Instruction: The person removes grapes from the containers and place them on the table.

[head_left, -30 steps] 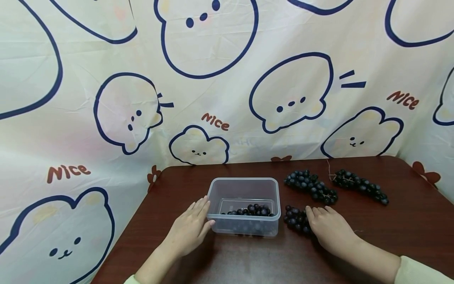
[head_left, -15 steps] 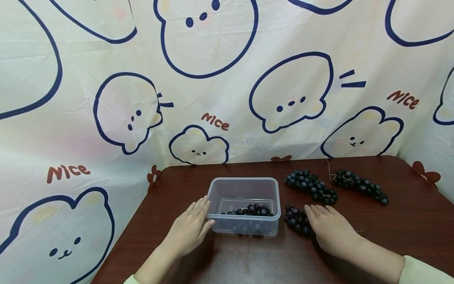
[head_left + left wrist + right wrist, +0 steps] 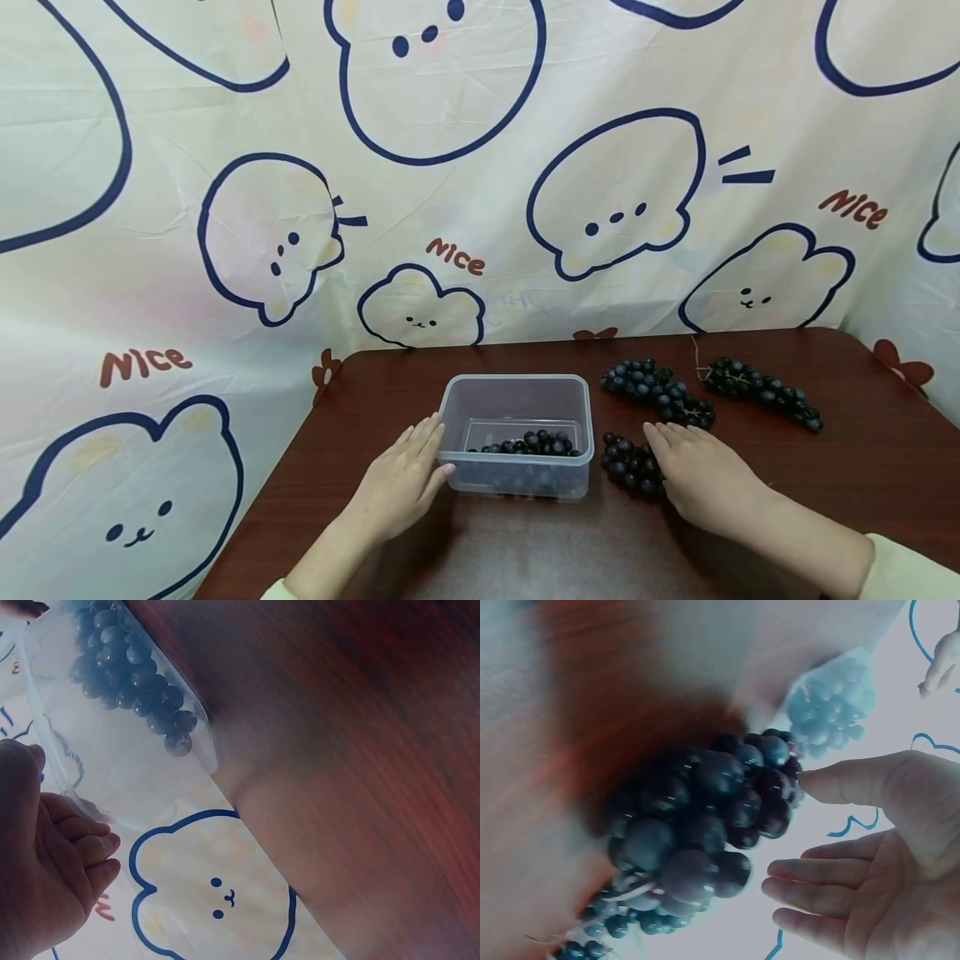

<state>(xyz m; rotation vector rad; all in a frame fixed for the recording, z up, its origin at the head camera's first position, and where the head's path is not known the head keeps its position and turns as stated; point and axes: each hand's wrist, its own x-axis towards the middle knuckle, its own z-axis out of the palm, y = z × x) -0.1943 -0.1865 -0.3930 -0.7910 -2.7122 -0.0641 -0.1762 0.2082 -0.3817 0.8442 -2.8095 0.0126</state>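
Observation:
A clear plastic container (image 3: 517, 479) stands on the table with a bunch of dark grapes (image 3: 546, 443) in it. My left hand (image 3: 401, 479) rests against its left side, fingers fairly straight. To the right of the container lies another bunch of dark grapes (image 3: 628, 465), its right end partly hidden in the head view by my right hand (image 3: 703, 479). In the right wrist view the right fingers (image 3: 817, 889) are extended and apart from that bunch. The thumb (image 3: 862, 780) points at it; whether it touches, I cannot tell.
Two more grape bunches lie further back on the right, one nearer the container (image 3: 656, 392) and one by the far edge (image 3: 763, 393). A dark brown table (image 3: 525, 550) carries everything. A printed curtain (image 3: 510, 250) hangs behind it.
My right hand has shifted slightly toward the back of the table, over the bunch's right end. The left hand, the container and the grapes have stayed put.

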